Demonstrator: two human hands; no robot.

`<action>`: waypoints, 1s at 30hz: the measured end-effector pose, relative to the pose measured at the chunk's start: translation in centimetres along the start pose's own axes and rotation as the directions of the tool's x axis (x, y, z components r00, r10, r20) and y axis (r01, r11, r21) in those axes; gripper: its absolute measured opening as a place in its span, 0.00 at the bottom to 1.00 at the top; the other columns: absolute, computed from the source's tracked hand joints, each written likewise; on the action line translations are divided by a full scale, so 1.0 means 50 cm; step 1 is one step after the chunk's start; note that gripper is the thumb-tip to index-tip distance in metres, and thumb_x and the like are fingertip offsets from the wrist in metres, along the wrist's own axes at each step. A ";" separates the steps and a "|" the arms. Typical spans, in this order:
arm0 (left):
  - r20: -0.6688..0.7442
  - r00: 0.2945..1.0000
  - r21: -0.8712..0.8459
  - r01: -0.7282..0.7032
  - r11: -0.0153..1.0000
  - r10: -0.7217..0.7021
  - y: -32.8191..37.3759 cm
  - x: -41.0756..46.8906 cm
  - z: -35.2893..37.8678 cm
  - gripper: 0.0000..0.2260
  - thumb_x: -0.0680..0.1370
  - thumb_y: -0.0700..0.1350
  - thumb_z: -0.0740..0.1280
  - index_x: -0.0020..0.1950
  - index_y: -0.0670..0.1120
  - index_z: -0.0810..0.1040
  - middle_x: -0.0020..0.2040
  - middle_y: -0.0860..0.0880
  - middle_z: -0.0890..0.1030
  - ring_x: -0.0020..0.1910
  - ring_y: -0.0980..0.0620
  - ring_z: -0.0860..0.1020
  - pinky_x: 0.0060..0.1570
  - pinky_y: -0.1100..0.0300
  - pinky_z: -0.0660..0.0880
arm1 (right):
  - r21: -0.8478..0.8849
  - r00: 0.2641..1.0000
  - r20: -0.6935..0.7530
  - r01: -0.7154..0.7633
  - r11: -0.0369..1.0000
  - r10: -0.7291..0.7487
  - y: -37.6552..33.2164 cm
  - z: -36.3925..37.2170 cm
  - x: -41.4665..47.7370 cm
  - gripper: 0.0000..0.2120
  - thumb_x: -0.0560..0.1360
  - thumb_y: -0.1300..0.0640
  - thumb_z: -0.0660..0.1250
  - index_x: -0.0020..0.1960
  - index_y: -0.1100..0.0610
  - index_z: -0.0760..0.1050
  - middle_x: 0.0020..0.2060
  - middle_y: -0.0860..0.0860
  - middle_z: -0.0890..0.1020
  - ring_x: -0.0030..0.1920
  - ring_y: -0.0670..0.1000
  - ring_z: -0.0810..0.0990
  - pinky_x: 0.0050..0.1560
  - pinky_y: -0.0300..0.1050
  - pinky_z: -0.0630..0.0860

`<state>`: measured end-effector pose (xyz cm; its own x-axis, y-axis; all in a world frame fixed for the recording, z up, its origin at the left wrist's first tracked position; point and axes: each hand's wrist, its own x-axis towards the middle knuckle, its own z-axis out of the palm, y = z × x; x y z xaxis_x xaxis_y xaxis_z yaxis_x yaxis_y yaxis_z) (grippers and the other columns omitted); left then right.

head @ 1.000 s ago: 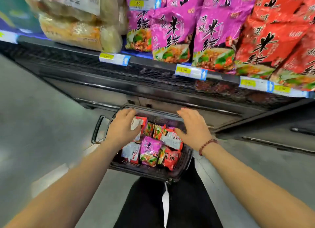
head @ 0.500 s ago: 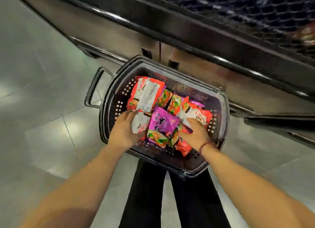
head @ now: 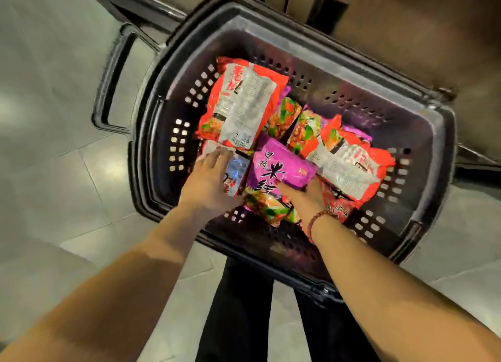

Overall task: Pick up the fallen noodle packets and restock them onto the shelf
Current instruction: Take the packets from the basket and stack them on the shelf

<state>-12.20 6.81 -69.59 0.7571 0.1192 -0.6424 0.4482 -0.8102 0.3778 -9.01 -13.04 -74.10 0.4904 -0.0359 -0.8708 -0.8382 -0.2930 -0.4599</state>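
Pale glossy floor tiles [head: 54, 150] run under a dark perforated basket [head: 366, 96], whose loop handle [head: 108, 77] sticks out to the left; the brown metal base of a shelf unit [head: 406, 36] stands just beyond its far rim. All the noodle packets in view lie inside the basket, heaped and overlapping. A red packet [head: 244, 101] sits far left, printed back up. A second red packet [head: 352, 169] lies to the right, also back up. Two green-and-orange packets [head: 287, 115] are wedged between them. A purple packet [head: 279, 169] lies on top in the middle, tilted. Your left hand [head: 208, 182] lies flat on a silver-backed packet [head: 235, 172] just left of the purple one, fingers straight and close together, the tips reaching the near edge of the far-left red packet. Your right hand [head: 303, 196] is at the near right corner of the purple packet; its fingers go out of sight beneath it, so you cannot tell whether they grip. A red bead bracelet [head: 315, 223] circles that wrist. Black trousers [head: 238, 313] show near, below the basket.
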 end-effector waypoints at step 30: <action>0.254 0.947 -0.893 0.307 0.328 -0.195 0.089 -0.020 -0.014 0.16 0.71 0.36 0.74 0.56 0.46 0.77 0.43 0.48 0.85 0.36 0.54 0.84 0.29 0.67 0.76 | 0.542 0.981 0.124 -0.193 0.818 0.149 -0.059 -0.112 -0.052 0.32 0.71 0.48 0.70 0.70 0.62 0.68 0.63 0.57 0.76 0.58 0.53 0.78 0.60 0.45 0.75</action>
<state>-10.64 3.47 -66.80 0.5089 0.1248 -0.8517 0.8044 0.2832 0.5222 -6.45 -17.45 -69.52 0.3268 0.0398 -0.9443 -0.9095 0.2847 -0.3027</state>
